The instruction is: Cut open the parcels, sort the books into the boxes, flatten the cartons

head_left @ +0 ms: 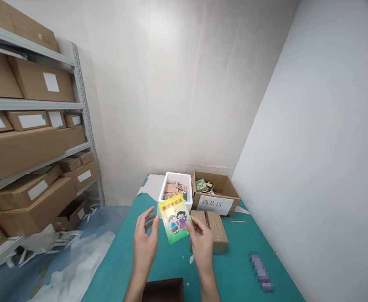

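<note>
Booklet in R hand, above table

R hand (202, 239) pinches yellow-green booklet (175, 219) by its R edge, thumb on cover. L hand (146, 235) is just beside it, fingers & thumb apart, nothing held. Booklet's up over green table (234, 268), in front of white box (188, 184) w/ booklets inside; labelled carton (217, 204) to its R.

The labelled box (215, 204) stands right of the tub (188, 195), behind two smaller boxes (217, 233) on the table (243, 264).
</note>
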`<state>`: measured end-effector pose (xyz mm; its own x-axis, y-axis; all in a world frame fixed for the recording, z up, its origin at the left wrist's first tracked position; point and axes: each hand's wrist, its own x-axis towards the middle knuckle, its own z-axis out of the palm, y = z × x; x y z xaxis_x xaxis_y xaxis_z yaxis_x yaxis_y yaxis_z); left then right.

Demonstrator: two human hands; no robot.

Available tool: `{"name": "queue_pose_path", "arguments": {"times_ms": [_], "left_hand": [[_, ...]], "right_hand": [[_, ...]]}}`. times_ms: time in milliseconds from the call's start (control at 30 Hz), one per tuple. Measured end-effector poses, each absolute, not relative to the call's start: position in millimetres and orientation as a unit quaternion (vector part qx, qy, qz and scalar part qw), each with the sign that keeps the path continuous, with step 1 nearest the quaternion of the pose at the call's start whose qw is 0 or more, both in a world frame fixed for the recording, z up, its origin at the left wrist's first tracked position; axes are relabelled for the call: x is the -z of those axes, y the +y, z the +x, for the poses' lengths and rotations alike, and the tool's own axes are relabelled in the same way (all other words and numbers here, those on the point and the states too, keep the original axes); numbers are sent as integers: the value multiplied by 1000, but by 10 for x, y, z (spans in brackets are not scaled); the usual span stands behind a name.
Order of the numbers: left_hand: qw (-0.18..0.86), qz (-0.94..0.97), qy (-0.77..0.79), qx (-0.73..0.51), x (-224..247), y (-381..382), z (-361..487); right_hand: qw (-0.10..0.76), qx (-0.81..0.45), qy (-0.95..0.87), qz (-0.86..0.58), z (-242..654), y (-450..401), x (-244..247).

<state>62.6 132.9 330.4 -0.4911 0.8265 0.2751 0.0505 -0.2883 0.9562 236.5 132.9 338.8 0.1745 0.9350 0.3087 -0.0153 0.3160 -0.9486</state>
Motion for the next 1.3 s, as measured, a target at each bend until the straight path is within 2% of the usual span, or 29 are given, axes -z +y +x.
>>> {"name": "queue_pose_path", "arguments": {"times_ms": [100,200,367,433,533,700,767,833,900,1000,1067,1233,1300], "left_hand": [[458,400,453,-652,-3346,1322,647],[604,371,343,-616,-3401,1276,730],[665,302,267,-628,-3437,1255,848],[661,285,281,-635,-3416,1285,831],[615,274,302,-675,-3372,1342,766],[495,272,381,-732,-3341,1380,728],[462,295,395,-738,-3347,1358,769],[457,327,389,-730,-3364,1314,828],[468,361,381,-712,-3394,1253,881],[474,423,378,-673,-3462,1157,916],[462,462,374,-659,-3506,1115,914],[324,423,443,-721,-3529,1115,869],[368,402,444,-712,-3527,1119,842]], "right_hand": [[642,-513,-413,-393,2295,1360,-3409],[613,-622,-354,-335,2175,1326,-3460],[537,-719,-330,-295,1970,1219,-3423],[541,-696,-359,-308,1950,1210,-3359],[572,-581,-440,-376,2019,1238,-3282],[643,-221,-550,-486,2174,1203,-3300],[609,-132,-622,-473,2154,1146,-3306],[558,-101,-690,-450,2097,1101,-3281],[541,-95,-713,-436,2047,1086,-3238],[576,-125,-677,-440,2049,1099,-3225],[589,-196,-637,-457,2099,1102,-3285],[603,-410,-517,-449,2217,1046,-3518],[606,-451,-489,-437,2227,1024,-3557]]}}
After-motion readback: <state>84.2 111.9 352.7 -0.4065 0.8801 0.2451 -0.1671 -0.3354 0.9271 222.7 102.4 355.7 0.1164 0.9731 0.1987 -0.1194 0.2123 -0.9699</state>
